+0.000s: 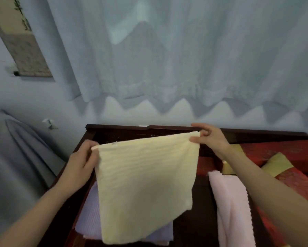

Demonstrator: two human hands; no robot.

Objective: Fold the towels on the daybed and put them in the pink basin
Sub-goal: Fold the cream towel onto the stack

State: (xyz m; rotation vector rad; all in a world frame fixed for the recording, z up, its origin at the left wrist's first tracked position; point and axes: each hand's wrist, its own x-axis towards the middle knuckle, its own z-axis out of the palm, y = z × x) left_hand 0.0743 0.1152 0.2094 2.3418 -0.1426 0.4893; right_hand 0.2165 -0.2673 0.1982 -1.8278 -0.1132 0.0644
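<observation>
We hold the yellow towel (146,189) up by its top corners over the daybed (185,130), left hand (82,164) and right hand (209,138) each pinching one, so folding seems underway, while the lilac towel (89,221) and pink towel (229,207) lie waiting below and no pink basin shows
</observation>
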